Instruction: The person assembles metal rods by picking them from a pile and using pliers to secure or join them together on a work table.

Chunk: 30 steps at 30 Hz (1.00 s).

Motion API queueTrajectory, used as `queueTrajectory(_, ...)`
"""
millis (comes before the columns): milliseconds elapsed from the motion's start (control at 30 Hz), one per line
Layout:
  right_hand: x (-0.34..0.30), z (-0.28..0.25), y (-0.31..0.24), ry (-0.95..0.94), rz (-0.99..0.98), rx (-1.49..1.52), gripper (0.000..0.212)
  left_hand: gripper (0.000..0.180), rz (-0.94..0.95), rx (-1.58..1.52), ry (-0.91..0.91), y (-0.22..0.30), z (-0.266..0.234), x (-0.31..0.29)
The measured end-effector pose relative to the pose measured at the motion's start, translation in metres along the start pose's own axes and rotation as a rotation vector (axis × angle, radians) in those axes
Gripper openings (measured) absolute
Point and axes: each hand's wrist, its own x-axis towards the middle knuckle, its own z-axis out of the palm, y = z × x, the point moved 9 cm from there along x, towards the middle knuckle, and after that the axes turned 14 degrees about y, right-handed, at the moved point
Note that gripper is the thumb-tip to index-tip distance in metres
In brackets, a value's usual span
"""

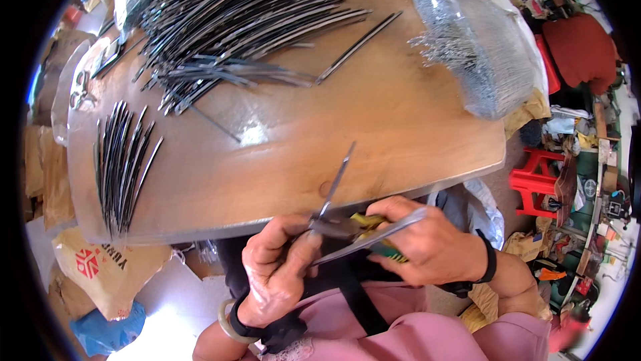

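My left hand (pixel 277 271) is closed, with thumb and fingers pinching a thin dark metal strip (pixel 339 177) that points up over the table's near edge. My right hand (pixel 431 244) grips pliers (pixel 337 228) with yellow and green handles; their dark jaws are at the left fingertips, around or beside the strip, I cannot tell which. A second grey length of metal (pixel 374 237) slants from my left fingers across in front of my right hand. Whether both lengths are one piece is hidden by the fingers.
A large heap of thin dark metal strips (pixel 220 27) covers the table's (pixel 400 114) far left. A smaller bundle (pixel 123 167) lies near left, and one loose strip (pixel 359 47) right of the heap. Clear plastic holding thin metal wires (pixel 494 54) sits right. A red stool (pixel 534 181) stands beyond.
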Motion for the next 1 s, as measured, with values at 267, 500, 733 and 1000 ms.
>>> queueTrajectory(267,0.032,0.006,-0.024,-0.025,-0.237,-0.085,0.036,0.009,0.119,-0.042,0.112,0.014,-0.032,0.001)
queueTrajectory(500,0.044,-0.044,-0.008,0.153,-0.182,-0.152,0.034,0.011,0.106,0.027,0.287,0.023,-0.103,0.013)
queueTrajectory(733,0.119,-0.131,0.048,0.375,-0.29,-0.734,0.02,0.011,0.54,0.511,0.625,0.055,-0.18,0.05)
queueTrajectory(1000,0.1,-0.14,0.037,0.552,-0.343,-0.743,0.023,0.009,0.411,0.605,0.644,0.08,-0.172,0.065)
